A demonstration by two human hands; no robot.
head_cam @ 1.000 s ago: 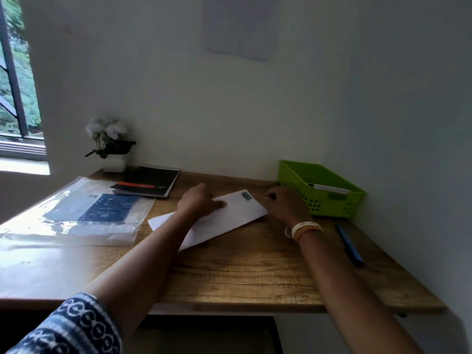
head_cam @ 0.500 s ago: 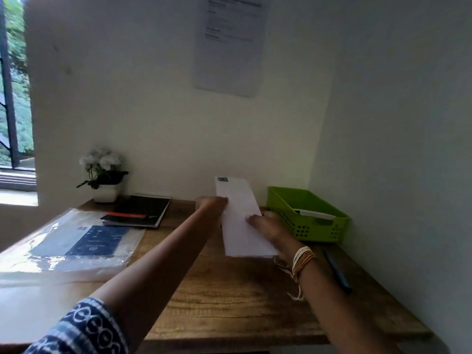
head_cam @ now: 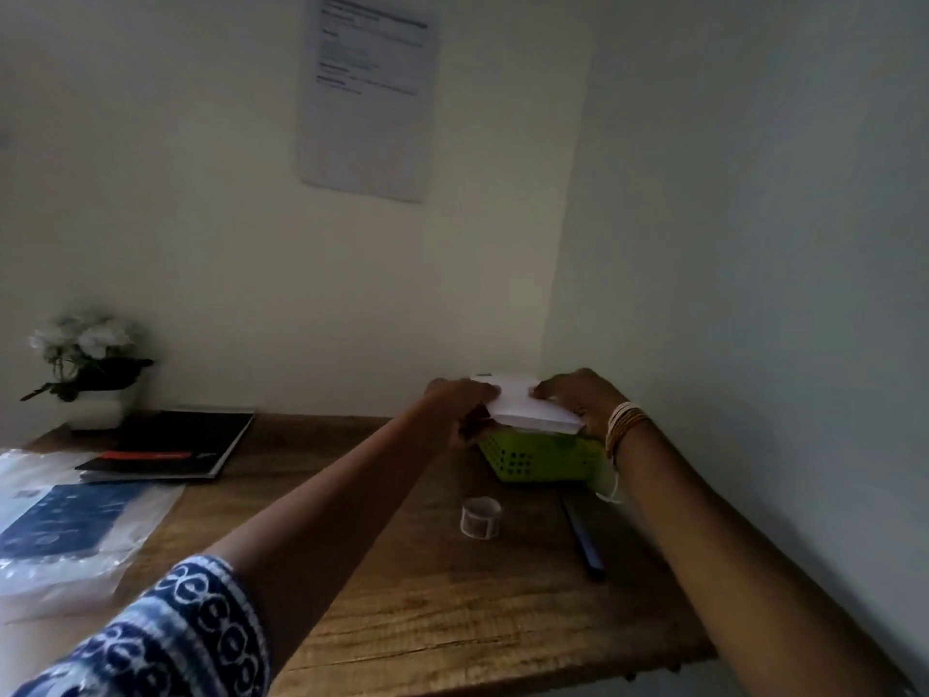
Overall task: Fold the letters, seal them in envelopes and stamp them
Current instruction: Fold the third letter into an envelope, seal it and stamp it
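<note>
White paper fills the gap between our two hands: the envelope, which half a second ago stood upright over the middle of the desk, now lies nearly flat above the green basket, and a second ago it rested flat on the wood. Both arms have reached further towards the corner since then. A small roll of stamps, hidden earlier, now shows in front of the basket.

Our left hand pinches the envelope's left edge, fingers curled round it. Our right hand, with bangles at the wrist, grips the right edge the same way, thumb on top. The envelope sits between the two hands, held just over the basket's open top; we cannot tell whether it touches the rim.

The wooden desk carries the basket at its far right corner, against the walls. A dark pen lies in front of the basket, to the right of the stamps. Well to the left of the basket lie a black notebook and a clear plastic sleeve with a blue sheet inside, and a potted white flower stands by the back wall. A printed sheet hangs on the wall above.
</note>
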